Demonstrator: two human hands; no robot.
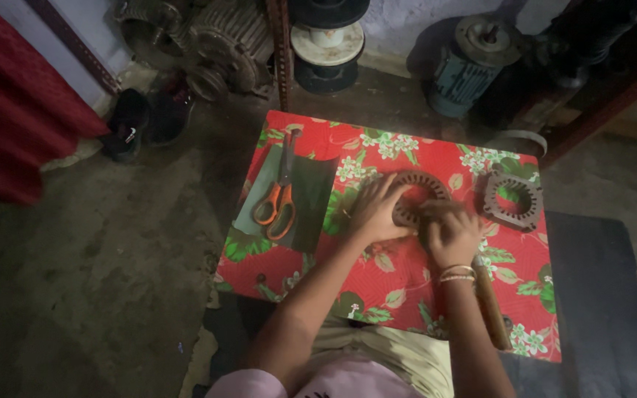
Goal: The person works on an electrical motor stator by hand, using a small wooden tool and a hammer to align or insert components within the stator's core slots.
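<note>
Nearest, at six o'clock, a stick (491,306) beside the right wrist. Right hand (453,234) curled on the ring (416,197), fingers together; left hand (375,210) spread flat on its rim. Scissors (278,197) at nine; square core (511,200) at three; motor (468,65) at one.

1. There is a single view, from a camera on the person's head.
2. It looks steeply down and forward over the person's own arms and lap.
3. The red flowered worktop (399,284) fills the middle at close range.
4. The upper edge takes in the floor (105,250) and the motors (473,63) further off.
</note>
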